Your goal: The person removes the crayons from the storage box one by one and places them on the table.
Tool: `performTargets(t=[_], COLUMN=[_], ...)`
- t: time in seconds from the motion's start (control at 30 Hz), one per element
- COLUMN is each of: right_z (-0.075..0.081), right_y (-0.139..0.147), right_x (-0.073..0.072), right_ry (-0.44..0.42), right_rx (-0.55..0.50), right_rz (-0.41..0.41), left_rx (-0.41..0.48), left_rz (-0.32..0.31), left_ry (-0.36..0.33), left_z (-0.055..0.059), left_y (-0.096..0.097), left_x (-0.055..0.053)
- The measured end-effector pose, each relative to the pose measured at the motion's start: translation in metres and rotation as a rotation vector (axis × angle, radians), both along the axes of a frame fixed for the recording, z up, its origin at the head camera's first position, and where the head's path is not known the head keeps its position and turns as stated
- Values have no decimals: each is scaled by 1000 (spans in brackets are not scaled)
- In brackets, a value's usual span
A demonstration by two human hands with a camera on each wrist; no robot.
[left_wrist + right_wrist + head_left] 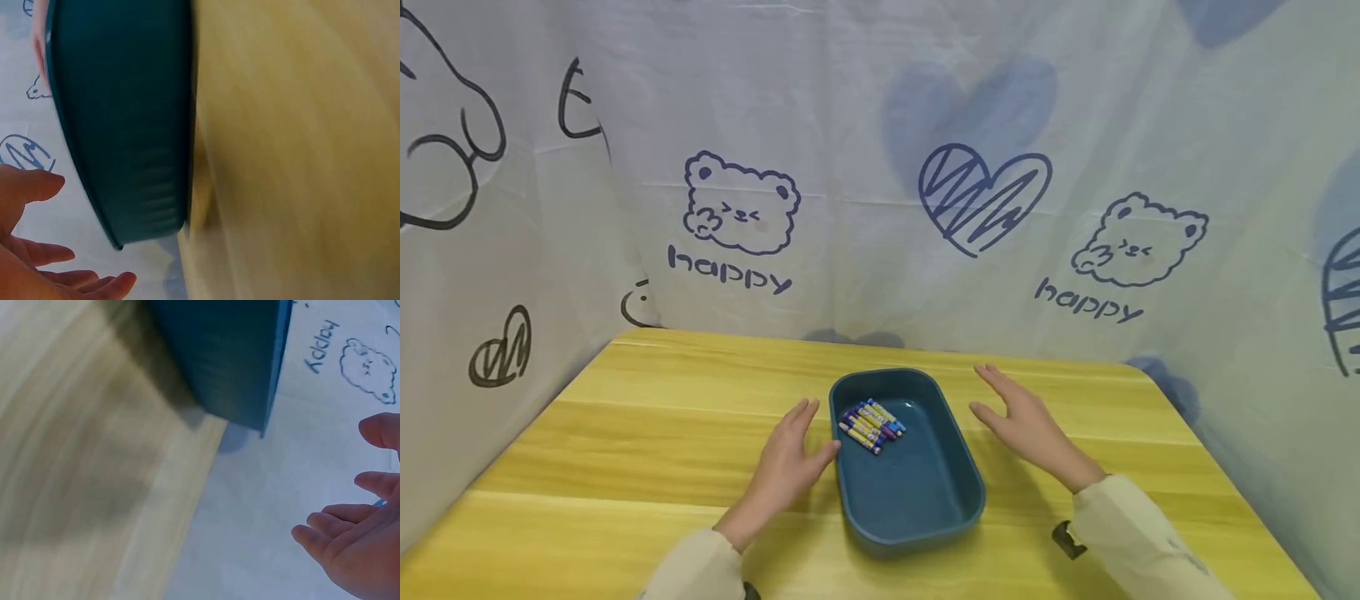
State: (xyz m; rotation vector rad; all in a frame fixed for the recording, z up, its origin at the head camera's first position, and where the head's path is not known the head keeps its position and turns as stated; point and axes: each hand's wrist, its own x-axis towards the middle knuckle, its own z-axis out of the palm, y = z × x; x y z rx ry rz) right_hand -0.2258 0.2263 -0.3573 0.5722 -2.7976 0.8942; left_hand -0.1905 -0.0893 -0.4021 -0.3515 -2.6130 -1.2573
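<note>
A dark teal plastic bin (917, 492) with rounded corners stands on the wooden table. Several short crayons (871, 425) in yellow wrappers, with blue, purple and pale tips, lie together in its far left part. My left hand (786, 458) is beside the bin's left wall, fingers extended and thumb near the rim; the head view does not settle whether the thumb touches. To the right, apart from the bin, my right hand (1030, 425) hovers with spread, straight fingers and holds nothing. Both wrist views show the bin's outer side (125, 125) and loosely extended fingers (350, 519).
The yellow wood-grain table (647, 433) reaches back to a pale cloth (850, 167) printed with hearts, bears and the word happy. The cloth also hangs at the left and right sides. A dark strap (1067, 540) is at the right wrist below the sleeve (1135, 533).
</note>
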Motion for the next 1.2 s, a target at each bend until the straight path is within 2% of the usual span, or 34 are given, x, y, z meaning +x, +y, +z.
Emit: performTargets(t=[0.17, 0.23, 0.37, 0.47, 0.67, 0.8, 0.93, 1.2], right_z=[10, 13, 16, 19, 20, 20, 19, 14], right_y=[-18, -25, -36, -43, -57, -66, -75, -89], right_x=[-6, -8, -13, -15, -22, -28, -36, -47], right_ry=[-3, -6, -45, -92, -128, -159, -201, -285], right_rx=[-22, -24, -27, -40, -83, -110, -131, -219], right_rz=[44, 64, 89, 90, 79, 60, 44, 7], left_rx=[68, 110, 214, 352, 725, 886, 947, 981], left_rz=[15, 25, 63, 73, 56, 41, 34, 26], left_ry=[-5, -43, -165, -261, -440, -514, -558, -616], left_z=[-7, -8, -8, -7, -12, -15, -16, -15], left_y=[7, 9, 11, 12, 16, 15, 13, 12], left_x=[-1, -1, -2, -3, -6, -7, -7, -7])
